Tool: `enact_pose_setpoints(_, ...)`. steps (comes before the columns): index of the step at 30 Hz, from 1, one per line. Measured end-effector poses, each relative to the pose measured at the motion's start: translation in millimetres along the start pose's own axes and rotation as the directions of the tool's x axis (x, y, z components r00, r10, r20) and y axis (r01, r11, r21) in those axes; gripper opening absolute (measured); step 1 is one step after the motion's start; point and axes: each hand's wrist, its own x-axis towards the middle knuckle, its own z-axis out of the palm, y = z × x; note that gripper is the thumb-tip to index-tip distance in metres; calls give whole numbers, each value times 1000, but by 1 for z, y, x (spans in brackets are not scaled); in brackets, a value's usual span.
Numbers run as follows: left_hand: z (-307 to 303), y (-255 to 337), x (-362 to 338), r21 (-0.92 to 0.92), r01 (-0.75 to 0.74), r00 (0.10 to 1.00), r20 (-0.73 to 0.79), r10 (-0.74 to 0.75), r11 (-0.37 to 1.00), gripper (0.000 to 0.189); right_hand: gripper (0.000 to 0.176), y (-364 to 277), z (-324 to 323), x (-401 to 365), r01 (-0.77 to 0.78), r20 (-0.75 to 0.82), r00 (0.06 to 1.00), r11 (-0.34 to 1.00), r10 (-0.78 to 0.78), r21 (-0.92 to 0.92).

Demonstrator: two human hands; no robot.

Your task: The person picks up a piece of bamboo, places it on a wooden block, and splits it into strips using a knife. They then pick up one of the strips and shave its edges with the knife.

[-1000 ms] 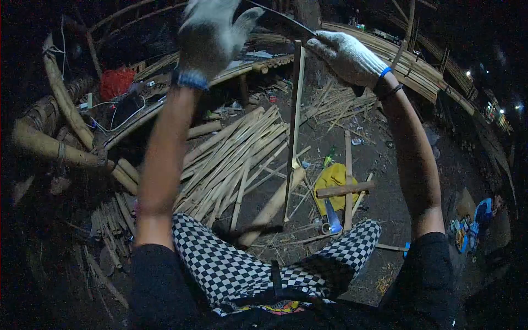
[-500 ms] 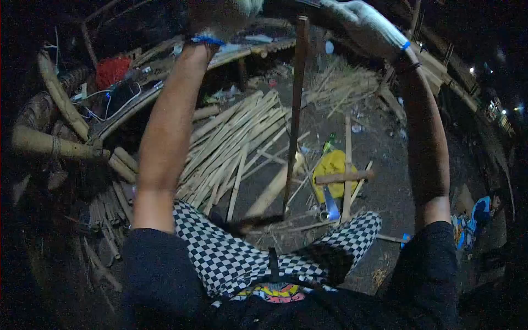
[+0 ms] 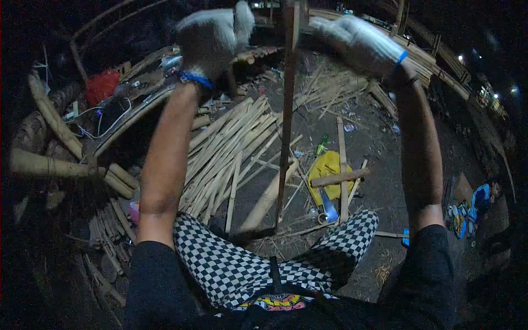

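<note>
White gloves with blue cuffs cover both of my hands, raised at the top of the head view. My left hand (image 3: 212, 41) is closed left of an upright dark wooden strip (image 3: 289, 104), its thumb pointing up. On the strip's other side, my right hand (image 3: 357, 41) has its fingers bent together, pointing toward the wood. Blur and darkness hide what either hand grips. The strip runs down to the ground between my legs. A large pile of split bamboo strips (image 3: 231, 143) lies beyond my left knee.
A yellow cloth or bag (image 3: 329, 165) lies on the ground under crossed wood pieces (image 3: 341, 177), beside a blade-like tool (image 3: 329, 208) and a green bottle (image 3: 322, 144). Thick bamboo poles (image 3: 52, 162) and a red bag (image 3: 102, 87) are at left. Blue packaging (image 3: 478, 206) lies at right.
Both hands appear lower in the view, and my left hand now shows whole with its thumb up. The upright strip and the ground behind have shifted slightly left in view.
</note>
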Motion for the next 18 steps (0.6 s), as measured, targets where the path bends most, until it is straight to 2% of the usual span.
enact_pose_setpoints(1, 14, -10, 11, -121, -113, 958, -275, 76, 986, 56, 43, -1, -2, 2, -7, -40, 999, 997, 10, 83)
enact_pose_setpoints(2, 27, -14, 0, -124, -105, 961, -267, 69, 987, 56, 39, -2, -4, 3, -7, -80, 997, 986, 20, 165)
enact_pose_setpoints(3, 43, -14, -18, -71, -130, 943, -318, 101, 989, 50, 41, 11, 10, 8, 281, -36, 958, 957, -284, -74)
enact_pose_setpoints(5, 62, -12, -59, 38, -177, 902, -394, 178, 983, 40, 47, 65, 70, 12, 108, -1, 994, 976, -110, -188)
enact_pose_setpoints(6, 65, -11, -65, 41, -174, 902, -394, 176, 984, 40, 48, 57, 67, 10, 51, -21, 998, 980, -56, -193)
enact_pose_setpoints(8, 67, -8, -50, -145, -100, 994, -48, 94, 984, 41, 47, 58, 54, 23, -16, 207, 977, 978, 59, -206)
enact_pose_setpoints(9, 61, -11, -45, -131, -104, 977, 171, 126, 986, 48, 45, 57, 49, 24, -138, 259, 949, 974, 182, -180)
enact_pose_setpoints(10, 57, -17, -38, -53, -184, 928, 319, 191, 982, 52, 43, 57, 44, 26, -108, 295, 942, 977, 159, -183)
enact_pose_setpoints(12, 52, -31, -24, -11, -400, 848, 375, 375, 916, 44, 44, 52, 46, 31, -255, 345, 881, 939, 323, -230)
enact_pose_setpoints(13, 59, -39, -20, -12, -402, 847, 375, 377, 915, 44, 44, 56, 51, 34, -257, 343, 882, 939, 325, -229)
enact_pose_setpoints(14, 65, -43, -17, -132, -345, 832, 414, 369, 929, 44, 45, 61, 61, 38, -77, 262, 953, 960, 150, -269)
enact_pose_setpoints(15, 70, -46, -17, -247, -276, 814, 455, 362, 929, 44, 47, 67, 69, 40, 99, 187, 982, 943, -40, -319)
enact_pose_setpoints(18, 73, -47, -17, -217, -198, 815, 506, 284, 956, 44, 50, 76, 81, 45, 73, 117, 993, 938, -35, -338)
